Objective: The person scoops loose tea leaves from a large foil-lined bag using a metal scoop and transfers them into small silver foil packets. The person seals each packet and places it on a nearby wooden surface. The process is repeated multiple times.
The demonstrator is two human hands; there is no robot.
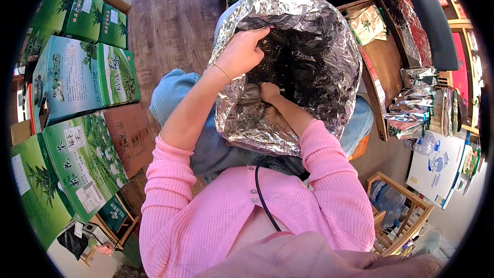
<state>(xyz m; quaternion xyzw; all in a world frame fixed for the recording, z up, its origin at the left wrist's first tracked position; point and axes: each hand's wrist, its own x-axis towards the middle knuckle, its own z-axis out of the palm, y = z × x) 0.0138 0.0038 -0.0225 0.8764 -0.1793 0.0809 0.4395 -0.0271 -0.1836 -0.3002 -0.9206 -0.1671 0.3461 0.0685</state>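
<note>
A large silver foil bag [329, 25] stands between my knees with its wide mouth facing up. Inside, the walls are dark and crumpled. My left hand [239, 51], wearing a thin bracelet, is over the left side of the mouth; its index finger and thumb are apart with nothing visible between them. Deeper in the bag, my right hand [269, 92] is closed. Beside its knuckles is a greyish, see-through object [250, 94], partly hidden. What the right fingers hold is hidden from view.
Green tea cartons [85, 159] and a pale blue carton [72, 80] are stacked on the left. At right are an open wooden tray [383, 62] with a foil packet [367, 24], several shiny packets [411, 108], a white box [437, 167] and a wooden rack [396, 211] holding plastic bottles.
</note>
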